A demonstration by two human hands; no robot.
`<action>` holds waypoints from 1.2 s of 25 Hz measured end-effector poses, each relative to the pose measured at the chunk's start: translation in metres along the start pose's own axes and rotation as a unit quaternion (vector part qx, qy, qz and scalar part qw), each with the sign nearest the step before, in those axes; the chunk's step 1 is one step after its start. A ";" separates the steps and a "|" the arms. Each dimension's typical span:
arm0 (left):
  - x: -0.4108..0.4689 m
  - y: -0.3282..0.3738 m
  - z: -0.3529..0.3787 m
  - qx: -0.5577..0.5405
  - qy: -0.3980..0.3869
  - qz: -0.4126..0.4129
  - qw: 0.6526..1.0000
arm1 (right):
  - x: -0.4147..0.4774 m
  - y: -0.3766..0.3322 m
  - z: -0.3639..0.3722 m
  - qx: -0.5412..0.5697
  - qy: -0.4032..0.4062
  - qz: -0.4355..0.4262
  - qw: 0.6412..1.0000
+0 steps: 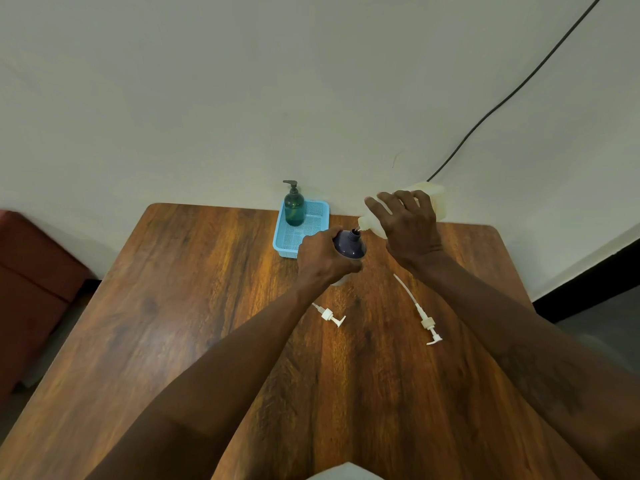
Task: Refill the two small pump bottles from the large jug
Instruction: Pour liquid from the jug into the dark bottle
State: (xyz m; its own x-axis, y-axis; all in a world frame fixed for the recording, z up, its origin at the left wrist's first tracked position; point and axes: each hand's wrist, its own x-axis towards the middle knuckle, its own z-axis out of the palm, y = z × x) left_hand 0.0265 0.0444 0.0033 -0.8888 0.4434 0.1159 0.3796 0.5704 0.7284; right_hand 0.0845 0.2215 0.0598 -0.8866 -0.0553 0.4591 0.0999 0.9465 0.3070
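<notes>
My left hand (322, 258) grips a small dark purple bottle (349, 244) that stands uncapped on the wooden table (194, 306). My right hand (408, 226) holds the large cream jug (429, 199), tipped over so its spout touches the purple bottle's mouth. A green pump bottle (294, 206) with its pump on stands upright in a blue basket (287, 242) at the table's far edge. Two white pump heads lie loose on the table: a short one (330, 315) near my left forearm and a long-tubed one (424, 317) by my right forearm.
A pale wall rises right behind the table, with a black cable (512, 95) running diagonally down it. A reddish-brown seat (31, 289) stands to the left of the table. A white object (346, 472) shows at the bottom edge.
</notes>
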 end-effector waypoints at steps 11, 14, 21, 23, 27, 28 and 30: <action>0.001 -0.001 0.001 -0.001 -0.002 0.003 1.000 | 0.001 0.002 -0.002 -0.005 -0.005 -0.003 1.000; 0.001 -0.001 0.002 0.001 -0.004 0.001 1.000 | 0.001 0.002 -0.002 -0.007 -0.006 -0.003 1.000; 0.000 -0.002 0.003 -0.006 -0.004 -0.009 1.000 | 0.001 0.003 -0.003 -0.007 -0.009 -0.008 1.000; -0.001 -0.002 0.003 -0.010 -0.003 -0.009 1.000 | 0.000 0.002 -0.003 -0.005 -0.010 -0.009 1.000; -0.002 -0.002 0.002 -0.008 -0.001 -0.005 1.000 | 0.000 0.002 -0.003 -0.008 -0.012 -0.014 1.000; -0.002 -0.002 0.002 -0.008 -0.002 -0.005 1.000 | 0.000 0.001 -0.003 -0.008 -0.013 -0.015 1.000; -0.002 -0.002 0.003 -0.009 -0.005 -0.007 1.000 | 0.000 0.001 -0.004 -0.008 -0.014 -0.015 1.000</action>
State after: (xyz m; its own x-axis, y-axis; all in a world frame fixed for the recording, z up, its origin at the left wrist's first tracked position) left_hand 0.0282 0.0442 -0.0002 -0.8913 0.4426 0.0982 0.3617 0.5637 0.7425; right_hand 0.0865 0.2211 0.0632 -0.9021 -0.0746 0.4251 0.0795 0.9394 0.3334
